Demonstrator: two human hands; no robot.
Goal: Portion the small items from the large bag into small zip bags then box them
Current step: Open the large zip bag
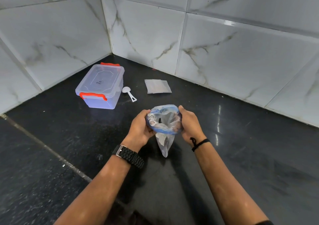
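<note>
progress: early, by the look of it; you have the large bag (164, 119) up and its mouth spread, nothing portioned that shows.
done: large bag opened, blue rim pulled into a wide ring.
left: scoop the items, fill the small zip bags (157, 86), seal them, open the box (101, 86), load it, close it.
large bag: held above the near middle of the black counter (259, 155), body hanging down to a point; dark items inside, too blurred to name.
left hand (140, 127): you grip the left side of the bag rim, fingers curled round it, thumb on top.
right hand (189, 123): you grip the right side of the rim, fingers wrapped under, thumb over the edge.
pose: both forearms reach in from the near edge and meet at the bag, wrists angled inward, palms facing each other across the mouth.
small zip bags: flat stack, far middle, near the wall, look empty.
spoon (128, 93): white, lies just right of the box, untouched.
box: clear, red latches, lid on, far left; looks empty.
wrists: black watch (128, 155) on the left, black band (198, 143) on the right.
</note>
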